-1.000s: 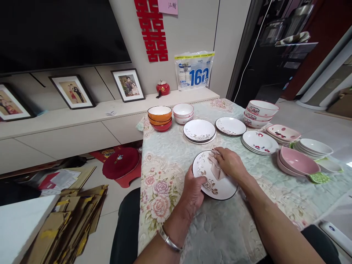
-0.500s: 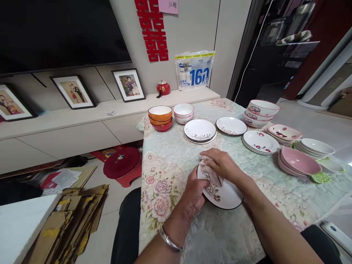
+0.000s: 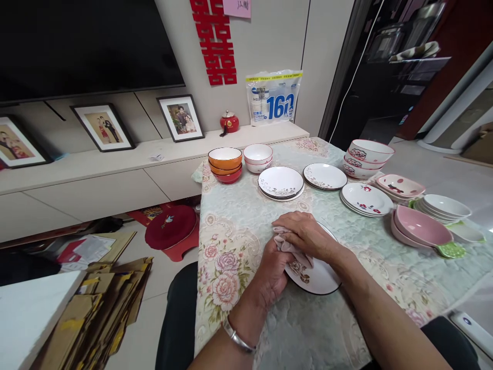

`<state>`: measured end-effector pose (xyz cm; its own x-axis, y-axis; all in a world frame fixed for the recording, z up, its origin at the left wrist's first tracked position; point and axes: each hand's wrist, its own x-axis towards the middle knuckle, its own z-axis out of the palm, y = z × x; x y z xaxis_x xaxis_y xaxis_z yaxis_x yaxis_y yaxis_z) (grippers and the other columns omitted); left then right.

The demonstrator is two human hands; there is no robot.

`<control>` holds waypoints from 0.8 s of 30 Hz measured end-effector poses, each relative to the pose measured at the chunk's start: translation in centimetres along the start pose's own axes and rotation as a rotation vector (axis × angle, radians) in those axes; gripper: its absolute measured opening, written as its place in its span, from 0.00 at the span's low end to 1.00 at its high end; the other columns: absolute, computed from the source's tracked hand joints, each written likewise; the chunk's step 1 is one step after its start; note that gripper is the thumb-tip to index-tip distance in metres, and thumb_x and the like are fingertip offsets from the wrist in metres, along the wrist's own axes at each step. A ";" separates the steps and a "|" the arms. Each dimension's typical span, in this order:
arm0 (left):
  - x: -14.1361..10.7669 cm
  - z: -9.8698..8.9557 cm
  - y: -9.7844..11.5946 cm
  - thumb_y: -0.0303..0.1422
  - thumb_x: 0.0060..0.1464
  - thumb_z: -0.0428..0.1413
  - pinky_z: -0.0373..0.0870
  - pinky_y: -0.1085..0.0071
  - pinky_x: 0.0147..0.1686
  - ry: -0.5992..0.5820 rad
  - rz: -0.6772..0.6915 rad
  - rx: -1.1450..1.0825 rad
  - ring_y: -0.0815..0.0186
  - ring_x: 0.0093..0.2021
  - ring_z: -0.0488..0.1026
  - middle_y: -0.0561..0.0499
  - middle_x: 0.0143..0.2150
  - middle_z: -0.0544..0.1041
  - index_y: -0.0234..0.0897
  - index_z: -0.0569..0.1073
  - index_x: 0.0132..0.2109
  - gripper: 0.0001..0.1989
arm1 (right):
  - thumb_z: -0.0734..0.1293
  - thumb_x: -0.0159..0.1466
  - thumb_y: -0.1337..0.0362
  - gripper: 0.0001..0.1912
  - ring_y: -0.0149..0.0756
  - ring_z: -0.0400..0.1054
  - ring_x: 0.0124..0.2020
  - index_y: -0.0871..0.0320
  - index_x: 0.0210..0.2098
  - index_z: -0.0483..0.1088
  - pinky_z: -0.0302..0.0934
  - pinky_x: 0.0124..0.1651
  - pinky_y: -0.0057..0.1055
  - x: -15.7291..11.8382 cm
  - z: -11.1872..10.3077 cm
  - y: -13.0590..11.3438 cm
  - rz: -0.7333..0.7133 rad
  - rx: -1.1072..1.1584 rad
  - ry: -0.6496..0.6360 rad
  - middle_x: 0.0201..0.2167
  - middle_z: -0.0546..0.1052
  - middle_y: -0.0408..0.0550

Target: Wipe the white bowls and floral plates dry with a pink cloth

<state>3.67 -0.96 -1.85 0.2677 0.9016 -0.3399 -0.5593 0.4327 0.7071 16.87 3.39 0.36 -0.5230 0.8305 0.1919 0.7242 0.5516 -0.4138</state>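
Observation:
A white plate [image 3: 321, 277] with a dark rim and brown flower pattern is tilted over the near part of the table. My left hand [image 3: 271, 270] grips its left edge, thumb on top. Under my right hand [image 3: 304, 234] a pale pinkish cloth [image 3: 302, 257] is pressed against the plate's upper left face, close to my left thumb. The right fingers cover part of the cloth and the plate's far left rim. Just beyond lie two stacks of similar plates, the left stack [image 3: 281, 182] and the right stack [image 3: 325, 176].
On the flowered tablecloth [image 3: 227, 257] stand orange and red bowls [image 3: 225, 164], white bowls [image 3: 258, 156], flower-print plates [image 3: 365, 199], large bowls [image 3: 370, 156] and pink leaf-shaped dishes [image 3: 421, 226]. Folded cardboard [image 3: 100, 303] and a red stool [image 3: 171, 231] are at the left.
My right hand has slid left with the cloth toward the plate's left rim, covering more of that edge. My left hand still holds the plate in about the same place.

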 end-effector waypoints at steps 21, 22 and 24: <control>0.2 -0.3 0.4 0.20 0.26 0.52 0.66 0.70 0.28 0.094 0.036 -0.017 0.62 0.30 0.73 0.49 0.32 0.80 0.32 0.74 0.46 0.32 | 0.61 0.67 0.60 0.18 0.45 0.71 0.48 0.56 0.54 0.71 0.59 0.48 0.34 -0.9 -0.6 2.8 0.577 -0.065 0.069 0.47 0.78 0.55; 0.2 -0.3 0.4 0.20 0.27 0.52 0.65 0.70 0.28 0.087 0.037 -0.021 0.61 0.30 0.74 0.49 0.32 0.80 0.32 0.74 0.46 0.32 | 0.61 0.67 0.60 0.18 0.45 0.71 0.48 0.56 0.54 0.71 0.59 0.48 0.34 -0.9 -0.6 2.9 0.574 -0.058 0.079 0.47 0.78 0.55; 0.3 -0.4 0.5 0.20 0.27 0.52 0.65 0.71 0.28 0.084 0.041 -0.028 0.60 0.31 0.74 0.49 0.32 0.80 0.33 0.74 0.46 0.32 | 0.61 0.67 0.61 0.18 0.45 0.71 0.48 0.56 0.53 0.71 0.59 0.48 0.33 -1.0 -0.6 2.8 0.565 -0.048 0.108 0.47 0.78 0.54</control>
<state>3.16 -0.53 -1.86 0.1781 0.9149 -0.3622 -0.5909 0.3938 0.7041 19.68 4.21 -0.45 -0.0020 0.9990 0.0437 0.8989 0.0210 -0.4377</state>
